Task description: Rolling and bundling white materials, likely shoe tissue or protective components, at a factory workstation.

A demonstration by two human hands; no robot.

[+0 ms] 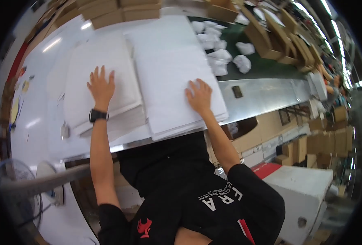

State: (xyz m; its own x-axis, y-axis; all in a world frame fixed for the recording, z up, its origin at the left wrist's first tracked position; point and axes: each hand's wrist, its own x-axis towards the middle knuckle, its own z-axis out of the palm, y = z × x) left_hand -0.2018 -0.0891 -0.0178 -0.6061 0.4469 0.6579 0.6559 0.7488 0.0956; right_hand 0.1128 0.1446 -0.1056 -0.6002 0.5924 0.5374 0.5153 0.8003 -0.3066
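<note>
White paper stacks (177,81) lie under both flat, spread hands, left hand (101,87) and right hand (199,97).

Open brown cardboard boxes (270,38) line the green conveyor's far side. More brown cartons (121,10) sit stacked at the table's far edge.

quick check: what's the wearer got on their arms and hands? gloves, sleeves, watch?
No gloves: both the left hand and right hand are bare, as are the forearms. A black wristwatch sits on the left wrist. Short black sleeves end at the upper arms; no rings that I can make out.
</note>
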